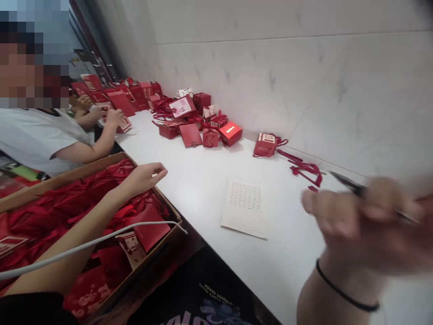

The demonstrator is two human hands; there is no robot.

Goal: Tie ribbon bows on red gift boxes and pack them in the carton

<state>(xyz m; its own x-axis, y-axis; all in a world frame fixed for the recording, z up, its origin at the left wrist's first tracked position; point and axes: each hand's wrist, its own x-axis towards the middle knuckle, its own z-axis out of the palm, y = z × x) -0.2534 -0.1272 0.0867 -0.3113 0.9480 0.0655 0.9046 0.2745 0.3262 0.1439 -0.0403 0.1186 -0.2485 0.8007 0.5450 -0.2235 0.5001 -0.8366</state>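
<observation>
My left hand (149,175) hovers over the near corner of a cardboard carton (177,222). Its fingers are loosely bent, a gap shows by the thumb, and nothing is visible in them. My right hand (352,221), smeared by motion and wearing a black band on the wrist, is raised above the right side of the white table (203,180). Its fingers are closed around a slim dark pen (348,183), whose pointed end faces left. Between my hands lies a sheet of paper (246,210) with rows of small marks. Red gift boxes and bags (150,225) fill the carton.
Against the wall (270,76) stand piled red gift boxes (209,135), a single red box (266,144) and loose red ribbon (306,169). A white cable (118,229) crosses over the carton and my left forearm. At the far left, a co-worker's hands (114,118) handle a red-and-white box.
</observation>
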